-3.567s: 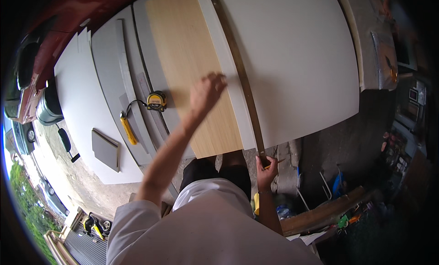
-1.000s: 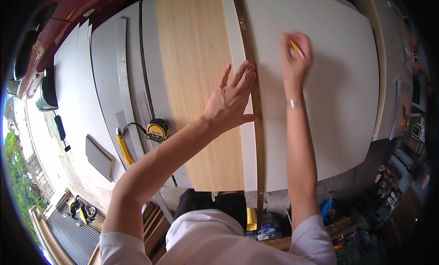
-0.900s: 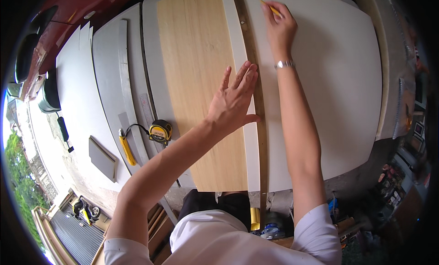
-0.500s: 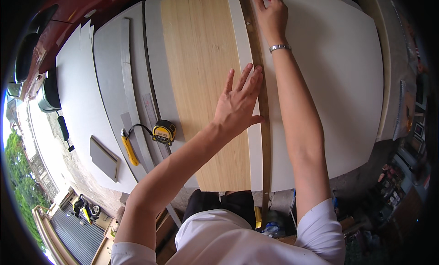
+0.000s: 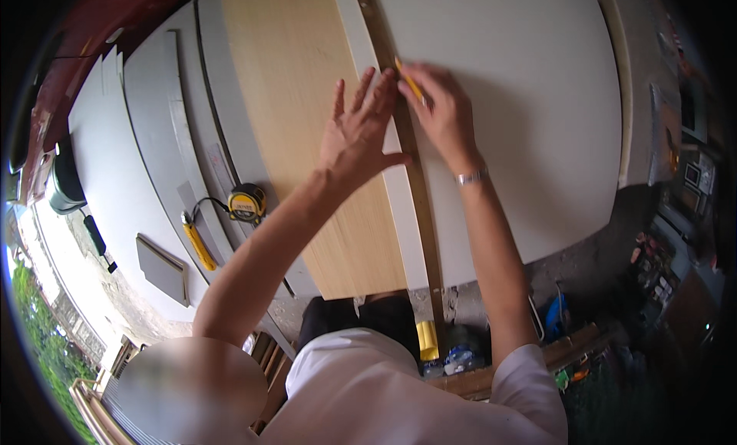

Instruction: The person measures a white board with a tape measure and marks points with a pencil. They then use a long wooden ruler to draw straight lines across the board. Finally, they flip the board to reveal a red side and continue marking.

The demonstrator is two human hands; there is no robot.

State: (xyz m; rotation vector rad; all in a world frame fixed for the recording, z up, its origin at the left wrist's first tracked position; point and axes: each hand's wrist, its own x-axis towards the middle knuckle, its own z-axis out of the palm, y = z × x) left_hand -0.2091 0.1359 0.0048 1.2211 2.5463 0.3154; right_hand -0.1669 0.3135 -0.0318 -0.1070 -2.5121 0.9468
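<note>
My left hand [image 5: 359,126] lies with fingers spread over a light wood-grain panel [image 5: 299,84], its fingertips reaching a long brown wooden strip [image 5: 421,207]. Between panel and strip runs a narrow white band [image 5: 401,215]. In my right hand [image 5: 447,115] a yellow pencil [image 5: 412,84] is pinched, tip against or close to the strip's right edge, just right of my left fingertips. Under that hand spreads a large white sheet [image 5: 522,76]. Left of the panel sit a yellow-black tape measure [image 5: 247,204] and a yellow utility knife [image 5: 200,247].
A long metal straightedge [image 5: 180,99] lies along the boards at left, by a dark gap between them. Small grey offcuts [image 5: 163,270] rest at the near left. Below the work edge are a yellow object [image 5: 427,340] and clear bottles [image 5: 462,359]. A blurred patch hides the lower left.
My right hand has come toward me along the strip with the pencil, from the far edge to beside my left fingertips. My left hand stays spread on the panel and strip; the whole view has shifted.
</note>
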